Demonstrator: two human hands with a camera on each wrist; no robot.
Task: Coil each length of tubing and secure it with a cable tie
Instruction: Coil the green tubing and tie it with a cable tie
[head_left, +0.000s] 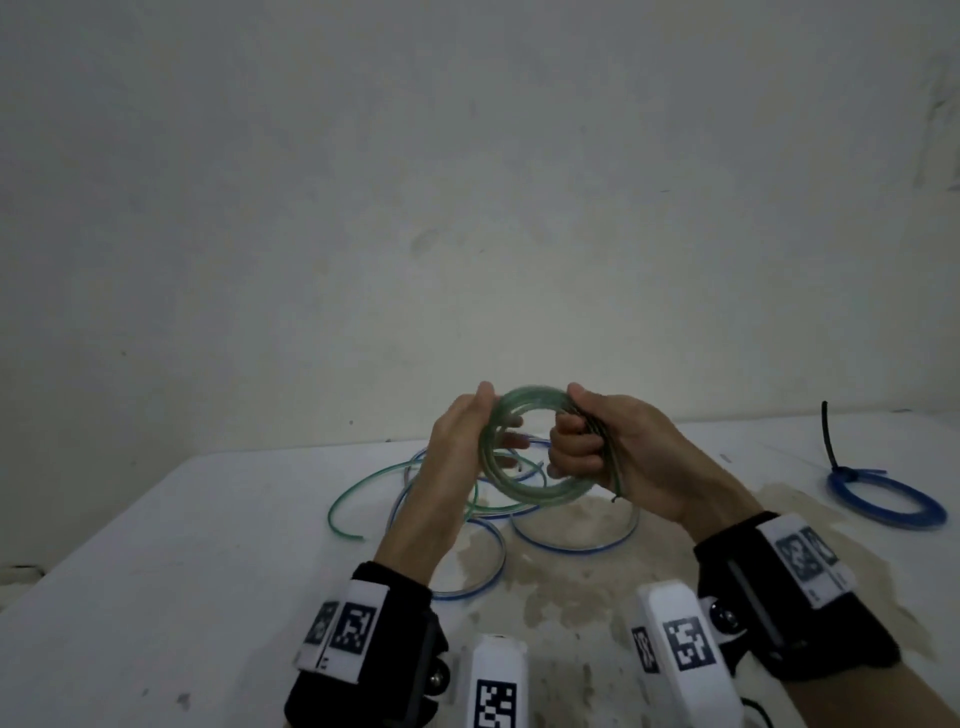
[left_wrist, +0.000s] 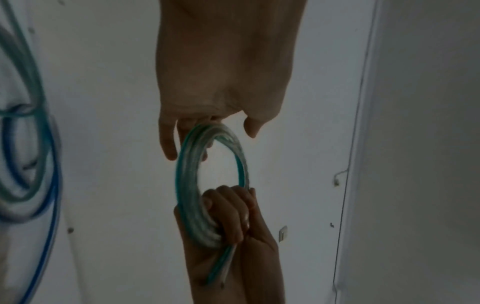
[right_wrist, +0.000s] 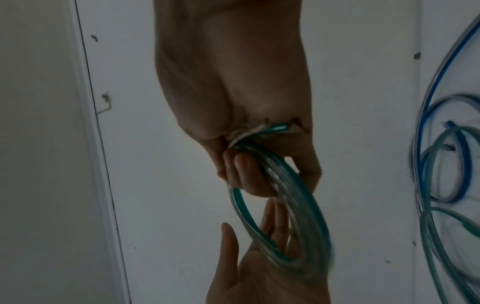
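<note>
A coil of green-tinted clear tubing (head_left: 527, 393) (left_wrist: 187, 185) (right_wrist: 293, 205) is held up above the white table (head_left: 156, 571). My right hand (head_left: 623, 447) (right_wrist: 233, 82) (left_wrist: 233, 216) grips the coil's right side in a fist. A thin dark strand (head_left: 615, 483), maybe a cable tie, hangs from the same fist. My left hand (head_left: 457, 441) (left_wrist: 223, 82) (right_wrist: 249, 267) supports the left side. The coil sits between its thumb and its straight fingers. A loose green length (head_left: 343, 499) trails on the table below.
Loops of clear tubing with a blue stripe (head_left: 571, 545) lie under the hands on a stained patch of the table. At the far right lies a blue coil (head_left: 883, 499) bound with a black cable tie (head_left: 831, 436). A bare wall rises behind.
</note>
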